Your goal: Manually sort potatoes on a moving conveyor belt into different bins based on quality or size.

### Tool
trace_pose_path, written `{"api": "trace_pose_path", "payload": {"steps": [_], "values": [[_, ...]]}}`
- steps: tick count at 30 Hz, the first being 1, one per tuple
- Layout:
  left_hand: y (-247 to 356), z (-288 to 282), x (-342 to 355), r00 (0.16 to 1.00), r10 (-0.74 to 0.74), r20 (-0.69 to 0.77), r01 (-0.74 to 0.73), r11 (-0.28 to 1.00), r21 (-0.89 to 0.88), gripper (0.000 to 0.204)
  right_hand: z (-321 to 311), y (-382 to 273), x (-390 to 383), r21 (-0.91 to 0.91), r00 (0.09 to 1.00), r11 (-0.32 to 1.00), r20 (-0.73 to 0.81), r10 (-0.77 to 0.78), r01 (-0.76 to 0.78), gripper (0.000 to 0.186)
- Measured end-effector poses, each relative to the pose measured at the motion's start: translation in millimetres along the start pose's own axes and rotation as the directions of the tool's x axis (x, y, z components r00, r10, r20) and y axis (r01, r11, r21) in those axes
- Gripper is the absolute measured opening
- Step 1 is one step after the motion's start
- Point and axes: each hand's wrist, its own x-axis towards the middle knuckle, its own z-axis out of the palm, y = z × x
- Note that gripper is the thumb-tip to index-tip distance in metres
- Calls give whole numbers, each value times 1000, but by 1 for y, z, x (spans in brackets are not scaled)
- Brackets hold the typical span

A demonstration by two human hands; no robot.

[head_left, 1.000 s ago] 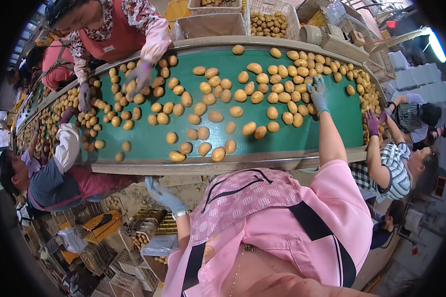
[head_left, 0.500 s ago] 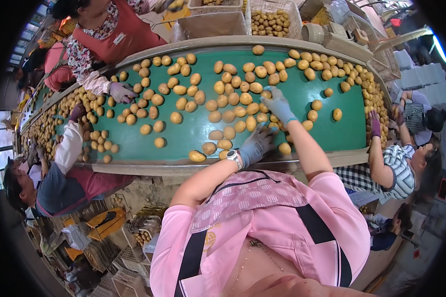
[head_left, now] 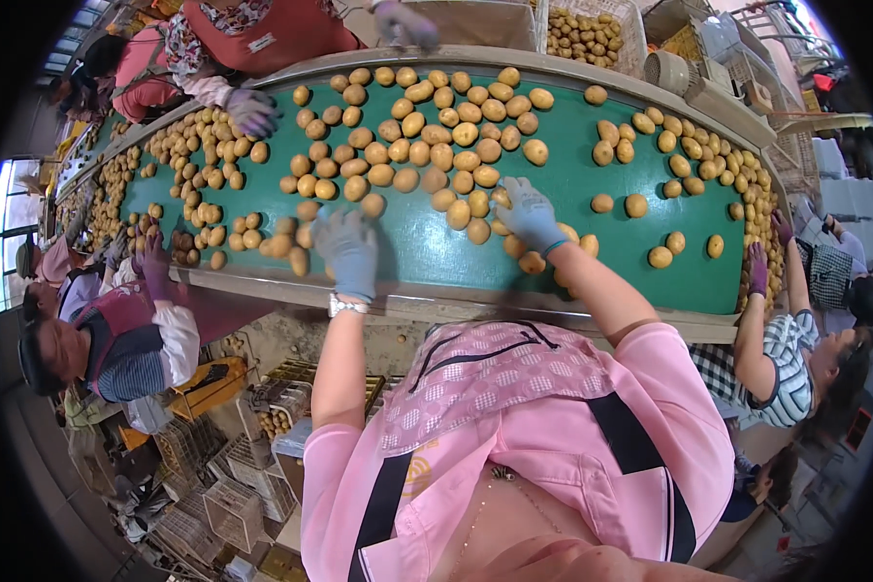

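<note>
Many yellow-brown potatoes [head_left: 466,134] lie spread over the green conveyor belt [head_left: 456,276] before me. My left hand [head_left: 347,254], in a grey-blue glove, is over the near part of the belt. Its fingers are apart, slightly smeared by motion, and beside several blurred potatoes [head_left: 286,242]. Farther right, my right hand [head_left: 531,218], in a similar glove, reaches palm down with its fingers stretched out. A potato [head_left: 501,197] touches its thumb side, and more potatoes [head_left: 532,262] lie beneath its edge. Whatever is under the palm is hidden.
A metal rim [head_left: 427,308] edges the belt on my side. Across it, a person in a red apron [head_left: 272,44] holds a gloved hand [head_left: 252,112] over potatoes. Other people work at left and right. Behind the belt stands a crate of potatoes [head_left: 584,39]; crates [head_left: 238,514] stand behind me.
My left hand has swung left from beside my right hand, and potatoes near it have shifted left. The right hand has moved slightly nearer and left. The person opposite has shifted too.
</note>
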Motion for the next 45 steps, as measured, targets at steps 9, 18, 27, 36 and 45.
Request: {"api": "trace_pose_path", "payload": {"steps": [9,18,27,36,45], "values": [[148,39,-27,813,555,176,-392,745,-539,26,-32,20,-5,307,994,947,-21,110,-98,37],[60,31,-16,796,547,258,-322,744,-585,30,-189,76,149,279,816,958,-536,216,-70,37],[-48,18,-27,859,265,438,-159,951,-264,41,26,-11,65,-276,925,960,-377,-57,-54,60],[-83,-43,-16,844,20,536,537,-31,-843,61,42,-48,-30,348,912,844,-118,-393,409,81],[-101,-108,-26,841,-12,542,368,-721,-587,65,-42,-39,-114,-168,967,963,180,-182,212,124]]}}
